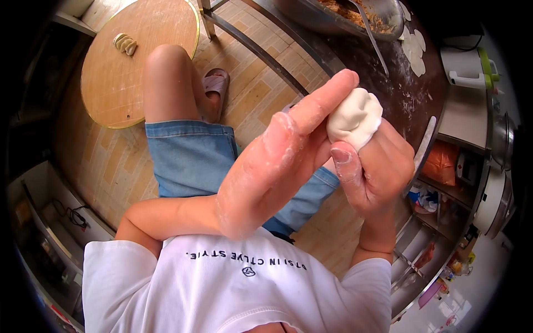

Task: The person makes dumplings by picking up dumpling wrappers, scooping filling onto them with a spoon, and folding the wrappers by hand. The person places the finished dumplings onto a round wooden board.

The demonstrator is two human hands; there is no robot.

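Note:
Between my two hands, right of centre, is a pale dough dumpling [354, 117] with folded edges. My left hand [277, 150], dusted with flour, comes from the left with its fingers stretched along the dumpling's left side. My right hand [377, 166] is curled under and around its right side, with the thumb against its lower edge. The fingertips behind the dumpling are hidden. Several shaped dumplings [125, 44] lie in a short row on the round board [166, 28] at the upper left.
A metal bowl of filling [391, 25] with a spoon [371, 33] stands on the dark floured table [408, 100]. Flat dough wrappers [413, 53] lie beside it. A white and green appliance [469, 69] and shelves are at the right. A slippered foot [215, 91] rests on the floor.

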